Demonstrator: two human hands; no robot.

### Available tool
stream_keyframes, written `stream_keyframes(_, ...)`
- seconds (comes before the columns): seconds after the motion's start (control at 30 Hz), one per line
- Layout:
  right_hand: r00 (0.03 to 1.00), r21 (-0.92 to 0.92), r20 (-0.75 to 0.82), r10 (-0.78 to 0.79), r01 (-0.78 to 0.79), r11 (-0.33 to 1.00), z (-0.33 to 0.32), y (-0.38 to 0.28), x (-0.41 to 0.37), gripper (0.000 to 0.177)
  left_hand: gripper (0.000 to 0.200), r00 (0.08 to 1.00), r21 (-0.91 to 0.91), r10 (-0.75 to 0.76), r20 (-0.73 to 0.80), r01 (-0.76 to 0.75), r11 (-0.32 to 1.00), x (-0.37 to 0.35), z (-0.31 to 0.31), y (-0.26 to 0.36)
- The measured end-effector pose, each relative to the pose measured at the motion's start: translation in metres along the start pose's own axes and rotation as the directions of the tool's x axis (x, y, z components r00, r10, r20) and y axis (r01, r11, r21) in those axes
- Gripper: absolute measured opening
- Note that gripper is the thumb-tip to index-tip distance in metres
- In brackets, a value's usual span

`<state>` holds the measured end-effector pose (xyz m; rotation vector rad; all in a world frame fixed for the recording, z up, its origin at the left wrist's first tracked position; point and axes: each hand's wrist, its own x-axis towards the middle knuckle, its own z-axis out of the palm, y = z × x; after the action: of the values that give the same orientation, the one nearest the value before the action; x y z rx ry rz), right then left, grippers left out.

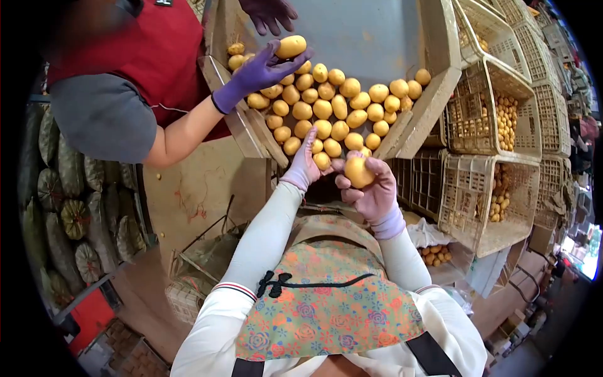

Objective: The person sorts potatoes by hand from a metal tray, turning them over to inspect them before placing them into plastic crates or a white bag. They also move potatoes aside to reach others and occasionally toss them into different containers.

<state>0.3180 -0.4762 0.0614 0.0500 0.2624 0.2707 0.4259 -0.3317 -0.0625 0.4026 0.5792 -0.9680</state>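
My left hand point(304, 164), in a pale lilac glove, is at the narrow front end of a sorting chute. Its fingers and thumb curve round a small potato point(321, 161), at the edge of the pile. Just to the right, my gloved right hand point(375, 191) grips a larger yellow potato point(358, 173) between thumb and fingers. Many loose potatoes point(322, 110) lie in the chute in front of both hands.
Wooden boards point(419, 122) edge the grey chute surface point(352, 38). At the left, a co-worker's purple-gloved hand point(264, 68) holds a potato point(291, 46). Plastic crates point(483, 213), some with potatoes, stack up on the right. Filled sacks point(69, 182) lie at far left.
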Motion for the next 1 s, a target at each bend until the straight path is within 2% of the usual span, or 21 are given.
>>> stream_keyframes(0.07, 0.997, -0.078, -0.053, -0.062, 0.058, 0.995, 0.017, 0.007, -0.002, 0.051, 0.063, 0.999, -0.026, -0.052, -0.010, 0.052, 0.998, -0.005, 0.009, 0.003)
stream_keyframes(0.13, 0.998, -0.020, 0.048, -0.034, 0.035, 0.999, 0.011, 0.008, -0.003, 0.061, 0.061, 0.995, 0.043, -0.001, -0.098, 0.006, 0.999, -0.013, 0.019, 0.001)
stream_keyframes(0.2, 0.999, 0.016, -0.039, -0.036, 0.037, 0.999, 0.019, 0.010, -0.006, 0.065, 0.074, 0.998, -0.012, -0.019, 0.054, 0.020, 1.000, -0.004, -0.002, -0.001)
stream_keyframes(0.27, 0.999, 0.015, -0.029, -0.037, 0.038, 0.999, 0.018, 0.010, -0.008, 0.062, 0.074, 0.999, 0.033, -0.004, 0.031, 0.003, 0.999, 0.005, -0.010, -0.001)
stream_keyframes(0.33, 0.996, -0.142, -0.061, -0.072, 0.063, 0.988, 0.006, 0.008, -0.013, 0.055, 0.071, 1.000, 0.177, 0.015, 0.020, -0.019, 0.984, 0.007, -0.014, 0.001)
stream_keyframes(0.37, 0.993, -0.194, -0.085, -0.081, 0.063, 0.979, 0.004, 0.006, -0.019, 0.040, 0.067, 1.000, 0.154, -0.005, 0.014, 0.003, 0.988, 0.008, -0.019, 0.005)
stream_keyframes(0.4, 0.991, -0.195, -0.094, -0.098, 0.079, 0.978, 0.002, 0.000, -0.032, 0.040, 0.062, 0.999, 0.131, -0.032, 0.009, 0.030, 0.991, 0.009, -0.023, 0.007)
stream_keyframes(0.47, 0.962, -0.706, -0.222, -0.160, -0.045, 0.706, -0.004, -0.022, -0.083, 0.027, 0.072, 0.998, 0.244, -0.016, -0.065, 0.031, 0.969, 0.003, -0.021, 0.006)
stream_keyframes(0.5, 0.933, -0.918, -0.309, -0.187, -0.241, 0.315, -0.009, -0.040, -0.118, 0.026, 0.072, 0.996, 0.225, -0.049, -0.081, 0.066, 0.972, 0.004, -0.020, 0.008)
stream_keyframes(0.53, 0.895, -0.899, -0.374, -0.242, -0.414, -0.143, -0.016, -0.059, -0.162, 0.027, 0.073, 0.993, 0.203, -0.072, -0.097, 0.090, 0.975, 0.003, -0.017, 0.008)
stream_keyframes(0.57, 0.719, -0.634, -0.578, -0.386, -0.693, -0.342, -0.021, -0.070, -0.212, 0.033, 0.073, 0.988, 0.226, -0.059, -0.140, 0.090, 0.970, -0.001, -0.008, 0.008)
stream_keyframes(0.6, 0.514, -0.431, -0.760, -0.398, -0.857, -0.284, -0.016, -0.078, -0.243, 0.040, 0.073, 0.989, 0.218, -0.052, -0.140, 0.082, 0.973, -0.001, -0.009, 0.006)
stream_keyframes(0.67, 0.289, 0.057, -0.626, -0.724, -0.909, -0.412, -0.047, -0.078, -0.294, 0.038, 0.072, 0.989, 0.219, 0.004, -0.145, 0.028, 0.975, -0.001, -0.006, 0.004)
stream_keyframes(0.73, 0.774, -0.314, -0.214, -0.595, -0.632, -0.709, -0.090, -0.091, -0.301, 0.049, 0.070, 0.988, 0.207, -0.012, -0.154, 0.044, 0.977, -0.005, 0.003, 0.004)
stream_keyframes(0.77, 0.694, -0.641, -0.194, -0.693, -0.625, -0.445, -0.021, -0.066, -0.225, 0.053, 0.069, 0.988, 0.212, -0.024, -0.149, 0.055, 0.976, -0.006, 0.003, 0.005)
stream_keyframes(0.8, 0.752, -0.733, -0.108, -0.650, -0.502, -0.459, 0.016, -0.049, -0.171, 0.049, 0.068, 0.989, 0.216, -0.034, -0.142, 0.065, 0.974, -0.005, 0.003, 0.005)
stream_keyframes(0.87, 0.890, -0.723, 0.175, -0.420, -0.173, -0.669, 0.029, -0.029, -0.100, 0.048, 0.063, 0.994, 0.178, -0.043, -0.102, 0.060, 0.982, -0.002, -0.008, 0.005)
stream_keyframes(0.9, 0.932, -0.707, 0.155, -0.327, -0.126, -0.696, 0.043, -0.021, -0.069, 0.050, 0.062, 0.997, 0.149, -0.062, -0.055, 0.069, 0.986, -0.001, -0.016, 0.007)
stream_keyframes(0.93, 0.905, -0.657, 0.330, -0.268, 0.017, -0.754, 0.024, -0.020, -0.042, 0.054, 0.061, 0.997, 0.120, -0.081, -0.008, 0.081, 0.989, 0.001, -0.023, 0.010)
stream_keyframes(0.97, 0.825, -0.580, 0.461, -0.326, 0.002, -0.814, 0.001, -0.019, -0.010, 0.056, 0.061, 0.997, 0.125, -0.080, -0.007, 0.081, 0.989, -0.001, -0.020, 0.011)
stream_keyframes(1.0, 0.818, -0.534, 0.406, -0.408, -0.150, -0.832, -0.005, -0.024, 0.021, 0.065, 0.062, 0.993, 0.037, -0.121, 0.005, 0.121, 0.992, -0.003, -0.016, 0.012)
